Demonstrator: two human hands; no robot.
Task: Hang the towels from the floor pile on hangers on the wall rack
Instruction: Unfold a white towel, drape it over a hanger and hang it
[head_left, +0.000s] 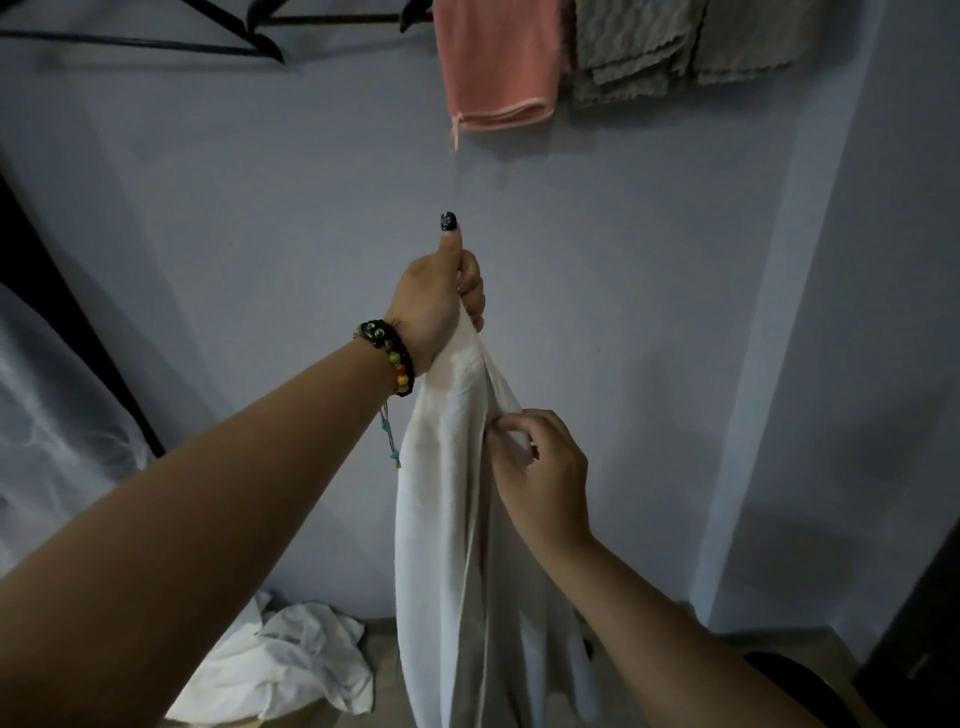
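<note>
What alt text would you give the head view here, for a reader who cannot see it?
A person holds up a long white towel against a wall: the left hand grips its top while the right hand pinches a fold lower down. Above hang a pink towel, grey towels and empty black hangers; more white cloth lies on the floor.

— Was there room to reach up?
— Yes. Bare wall (311, 218) lay open between the raised left hand (436, 301) and the rack (332, 20) above.
— What crowded the rack?
— Empty black hangers (156, 44) at the left, a pink towel (498, 62) in the middle, grey towels (675, 47) right beside it. The bar between hangers and pink towel stood free.
— And lower down?
— The white towel (452, 519) hung from the left hand to the floor, blocking the centre. The right hand (540, 478) pinched its edge. A white pile (291, 660) lay on the floor at the left.
</note>
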